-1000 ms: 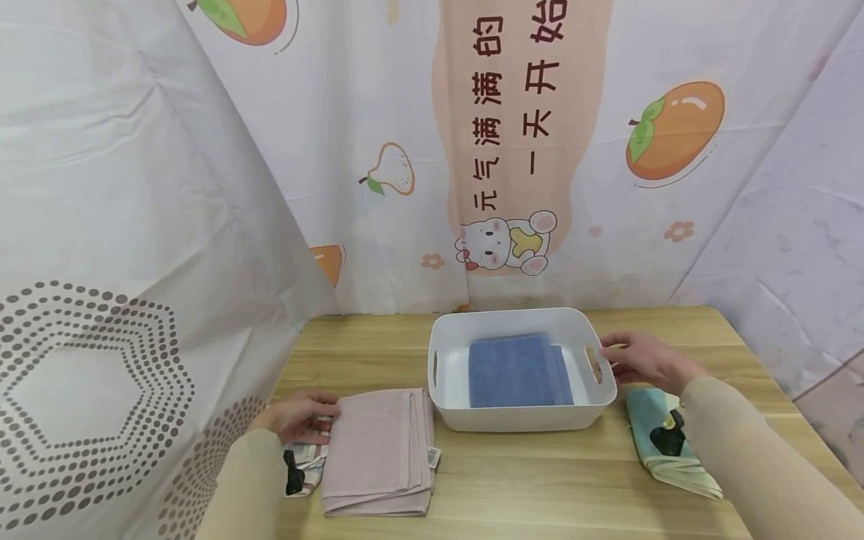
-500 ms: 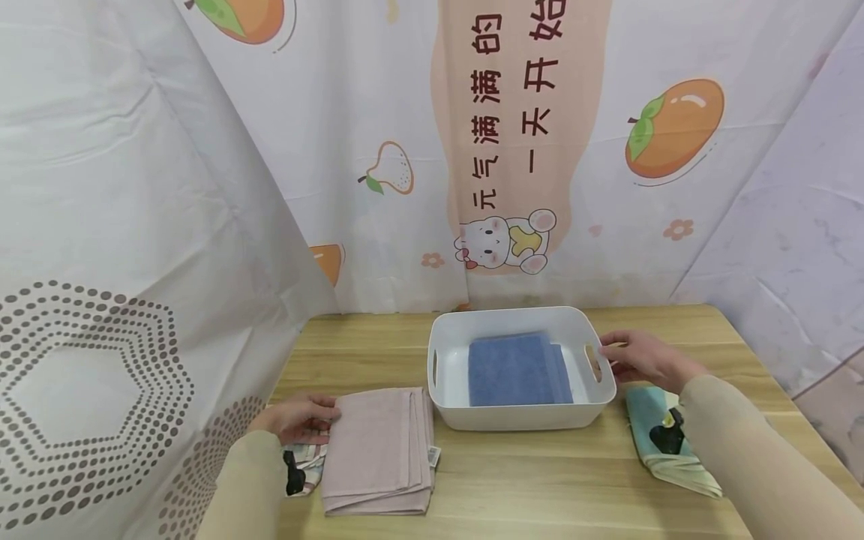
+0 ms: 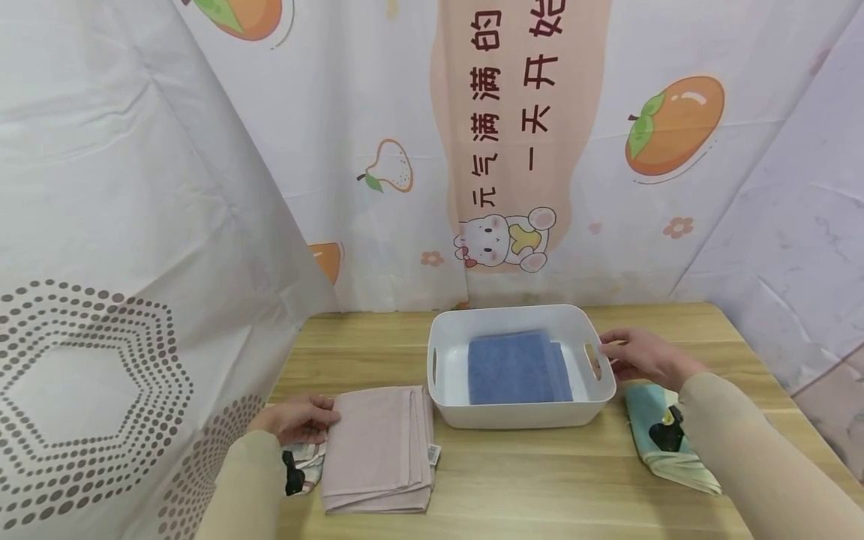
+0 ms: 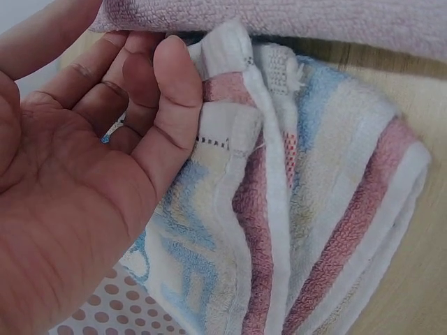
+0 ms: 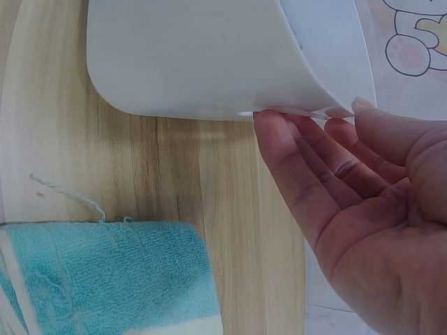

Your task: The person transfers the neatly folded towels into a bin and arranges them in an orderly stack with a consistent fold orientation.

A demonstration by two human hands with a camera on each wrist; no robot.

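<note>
A white plastic bin point(image 3: 520, 311) stands mid-table with a folded blue towel point(image 3: 516, 367) flat inside. My right hand point(image 3: 637, 356) touches the bin's right rim by the handle slot; in the right wrist view the fingers point(image 5: 314, 160) lie nearly straight against the bin wall point(image 5: 209, 56). My left hand point(image 3: 300, 418) rests at the left edge of a folded pink towel point(image 3: 378, 450). In the left wrist view its fingers point(image 4: 105, 77) reach under the pink towel point(image 4: 314, 17), and the thumb lies on a striped towel point(image 4: 314, 209).
A teal towel point(image 3: 651, 420) lies on the wooden table point(image 3: 526, 480) right of the bin, under my right forearm, and shows in the right wrist view too point(image 5: 105, 279). Printed curtains point(image 3: 135, 225) close in the left, back and right sides.
</note>
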